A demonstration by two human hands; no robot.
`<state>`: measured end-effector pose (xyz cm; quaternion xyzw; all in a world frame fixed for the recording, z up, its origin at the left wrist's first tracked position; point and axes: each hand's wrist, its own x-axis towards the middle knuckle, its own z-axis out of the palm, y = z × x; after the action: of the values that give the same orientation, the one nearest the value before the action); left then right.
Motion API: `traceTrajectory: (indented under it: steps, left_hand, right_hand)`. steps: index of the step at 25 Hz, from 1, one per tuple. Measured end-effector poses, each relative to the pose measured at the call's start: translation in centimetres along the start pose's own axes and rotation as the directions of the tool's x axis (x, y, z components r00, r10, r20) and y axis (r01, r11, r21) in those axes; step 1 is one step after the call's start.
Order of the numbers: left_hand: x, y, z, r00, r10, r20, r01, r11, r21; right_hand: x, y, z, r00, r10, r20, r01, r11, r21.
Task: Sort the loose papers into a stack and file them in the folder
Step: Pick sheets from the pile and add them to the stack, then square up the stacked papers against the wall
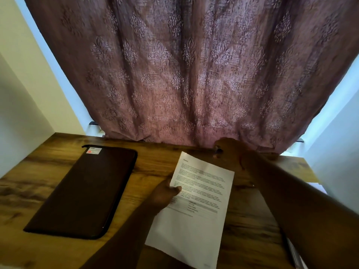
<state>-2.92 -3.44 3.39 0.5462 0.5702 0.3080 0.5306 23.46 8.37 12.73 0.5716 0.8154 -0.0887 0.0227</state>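
A printed white sheet of paper (196, 206) is lifted slightly over the wooden table, and my left hand (165, 193) pinches its left edge with the thumb on top. A closed dark brown zip folder (83, 191) lies flat to the left, apart from the sheet. My right hand (229, 150) reaches to the table's far edge under the curtain, its fingers curled round a small dark object (218, 149) that I cannot identify. My right forearm hides part of the table's right side.
The wooden table (48, 166) runs to a patterned purple curtain (184, 74) at the back. A white paper corner (315, 186) shows past my right forearm, and more sheet edges (295, 253) show at the bottom right. White walls flank both sides.
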Motion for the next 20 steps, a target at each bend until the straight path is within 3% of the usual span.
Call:
traceTrajectory:
  steps: [2, 5, 10, 14, 18, 20]
  left_hand:
    - [-0.1, -0.6, -0.6, 0.999, -0.004, -0.045, 0.003, 0.999, -0.037]
    - [0.0, -1.8, -1.4, 0.991, -0.067, -0.113, 0.051, 0.990, -0.135]
    - [0.3, -3.1, -2.3, 0.975, -0.087, -0.205, 0.061, 0.990, -0.131]
    - [0.0, -3.4, -2.8, 0.978, -0.069, -0.198, 0.045, 0.991, -0.124]
    - [0.4, -3.7, -4.1, 0.974, -0.139, -0.180, 0.112, 0.982, -0.153]
    - [0.8, -3.4, -4.6, 0.973, -0.140, -0.183, 0.107, 0.978, -0.182]
  right_hand:
    - [-0.8, 2.5, 4.1, 0.981, 0.190, -0.027, -0.185, 0.974, 0.132]
    - [-2.4, 3.9, 9.7, 0.898, 0.438, 0.048, -0.432, 0.854, 0.291]
    - [-4.4, 0.9, 16.4, 0.889, 0.432, 0.152, -0.455, 0.871, 0.185]
    - [-5.4, -2.1, 19.2, 0.909, 0.413, 0.051, -0.415, 0.892, 0.182]
    - [-6.3, -3.4, 19.6, 0.910, 0.412, 0.052, -0.416, 0.905, 0.089]
    - [-6.8, -4.2, 18.1, 0.892, 0.449, -0.058, -0.441, 0.891, 0.109]
